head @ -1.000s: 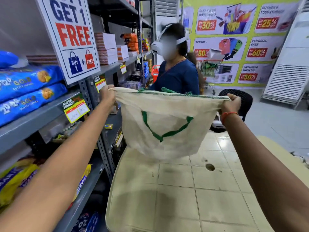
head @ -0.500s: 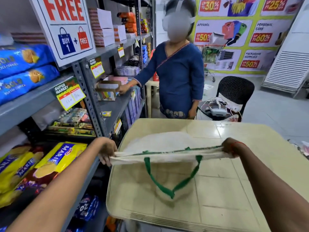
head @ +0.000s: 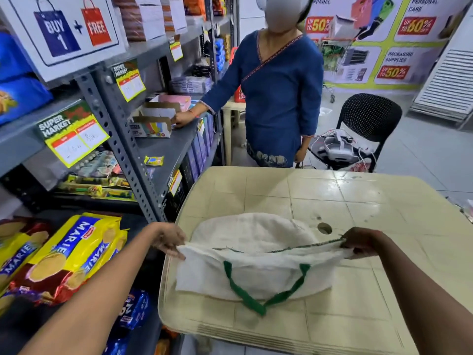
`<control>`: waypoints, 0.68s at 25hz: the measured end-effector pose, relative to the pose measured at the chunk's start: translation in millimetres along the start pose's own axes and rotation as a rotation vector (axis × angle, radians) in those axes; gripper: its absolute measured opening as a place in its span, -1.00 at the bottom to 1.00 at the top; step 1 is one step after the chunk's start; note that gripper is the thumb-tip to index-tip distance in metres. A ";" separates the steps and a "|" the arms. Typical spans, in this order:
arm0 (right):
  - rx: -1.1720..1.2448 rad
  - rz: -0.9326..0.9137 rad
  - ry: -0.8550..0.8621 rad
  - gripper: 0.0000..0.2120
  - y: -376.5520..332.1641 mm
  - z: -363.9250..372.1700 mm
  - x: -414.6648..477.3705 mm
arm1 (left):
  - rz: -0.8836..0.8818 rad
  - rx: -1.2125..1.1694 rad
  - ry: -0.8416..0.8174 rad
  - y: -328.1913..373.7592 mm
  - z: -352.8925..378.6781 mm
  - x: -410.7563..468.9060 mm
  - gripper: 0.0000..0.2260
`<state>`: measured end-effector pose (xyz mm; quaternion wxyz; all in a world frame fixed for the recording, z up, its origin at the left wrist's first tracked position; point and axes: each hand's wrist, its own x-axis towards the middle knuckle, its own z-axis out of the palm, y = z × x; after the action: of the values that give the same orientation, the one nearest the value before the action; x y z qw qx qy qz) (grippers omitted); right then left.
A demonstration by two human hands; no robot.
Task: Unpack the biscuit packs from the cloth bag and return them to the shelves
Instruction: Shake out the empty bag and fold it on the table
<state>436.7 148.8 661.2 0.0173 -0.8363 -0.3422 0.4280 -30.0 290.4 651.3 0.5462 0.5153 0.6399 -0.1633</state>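
Observation:
A white cloth bag [head: 256, 275] with green handles lies flat and limp on the cream plastic table [head: 358, 290]. My left hand [head: 169, 239] pinches the bag's left rim corner. My right hand [head: 358, 243] grips the right rim corner, so the mouth is stretched between them. No packs show inside the bag. Yellow Marie biscuit packs [head: 74, 252] lie on the low shelf at my left. Blue biscuit packs [head: 23, 98] sit on the upper shelf.
The grey metal shelf rack [head: 120, 139] runs along the left, with price tags and a promo sign. A person in a blue top [head: 279, 98] stands beyond the table, one hand on a shelf. A black chair [head: 368, 121] holding a device with cables stands behind.
The bag has come down from held up in the air to lying flat on the table, with both hands still on its rim corners.

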 end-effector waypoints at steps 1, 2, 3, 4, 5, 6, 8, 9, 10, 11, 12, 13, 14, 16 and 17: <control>0.145 -0.034 -0.027 -0.79 -2.7 -4.6 5.8 | 0.050 -0.201 0.050 0.1 -6.8 8.5 -0.87; 0.299 -0.056 -0.028 -0.86 -5.8 -11.1 13.0 | 0.084 -0.393 0.097 1.4 -13.5 16.0 -0.86; 0.452 -0.065 -0.005 -0.92 -8.6 -16.2 21.5 | 0.109 -0.527 0.139 3.1 -19.3 24.8 -0.87; 0.574 -0.074 0.022 -0.88 -12.1 -21.2 30.8 | 0.121 -0.603 0.182 6.2 -24.6 34.0 -0.90; 0.659 -0.078 0.041 -0.81 -14.9 -23.0 40.2 | 0.139 -0.649 0.224 10.6 -26.7 42.0 -0.94; 0.710 -0.089 0.063 -0.71 -19.7 -23.5 48.9 | 0.156 -0.680 0.276 16.6 -28.1 51.2 -0.95; 0.775 -0.143 0.083 -0.61 -34.0 -18.5 66.7 | 0.183 -0.775 0.381 30.5 -30.5 71.0 -0.94; 0.784 -0.171 0.077 -0.59 -40.9 -13.3 73.8 | 0.184 -0.804 0.416 36.7 -29.3 79.5 -0.89; 0.748 -0.193 0.064 -0.59 -47.2 -5.4 77.4 | 0.167 -0.781 0.442 40.4 -25.9 86.0 -0.76; 0.688 -0.204 0.080 -0.59 -52.7 5.2 80.2 | 0.140 -0.671 0.483 41.3 -19.8 91.8 -0.59; 0.623 -0.216 0.107 -0.57 -54.0 18.5 86.3 | 0.122 -0.487 0.570 38.8 -10.2 96.3 -0.47; 0.616 -0.186 0.139 -0.54 -54.4 34.9 88.9 | 0.136 -0.308 0.695 32.6 2.0 101.2 -0.41; 0.575 -0.157 0.186 -0.51 -53.9 52.8 89.6 | 0.204 -0.150 0.807 24.9 17.8 101.8 -0.41; 0.291 -0.205 0.301 -0.50 -54.5 93.0 88.9 | 0.397 0.215 0.802 6.3 51.5 101.3 -0.44; 0.108 -0.282 0.298 -0.51 -53.1 113.0 88.2 | 0.460 0.454 0.700 -2.8 65.3 103.3 -0.41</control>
<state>360.1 211.4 544.7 0.1721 -0.8321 -0.4259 0.3109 15.5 288.5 537.8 0.1933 0.7740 0.6029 0.0094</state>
